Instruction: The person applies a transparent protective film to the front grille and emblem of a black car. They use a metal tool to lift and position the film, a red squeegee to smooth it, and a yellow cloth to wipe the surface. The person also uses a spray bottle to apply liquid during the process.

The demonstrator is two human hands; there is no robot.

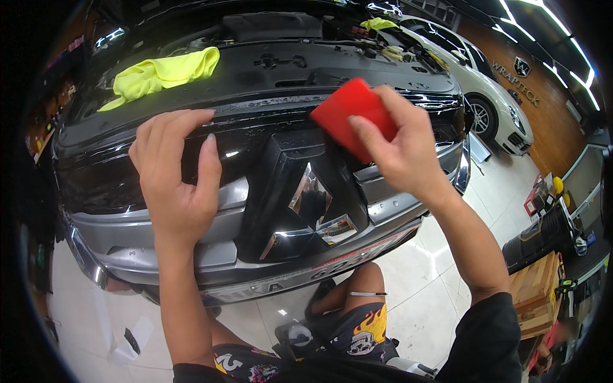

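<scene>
My right hand [408,143] grips a flat red squeegee [348,112], thumb on its near face. The squeegee is tilted over the upper edge of a dark car's front, to the right of the black centre piece with the chrome emblem [311,195]. My left hand [175,179] is at the left part of the glossy black front panel [105,175], its fingers bent and the thumb apart from them. I see nothing held in it. Water beads lie along the panel's top strip [274,102]. Whether my left fingertips touch the panel cannot be made out.
A bright yellow cloth [169,71] lies on the black cover behind the panel; another yellow cloth [378,24] is farther back. At the right stand a white car [504,115] and a wooden crate [536,287]. A pen [368,294] rests across my thigh.
</scene>
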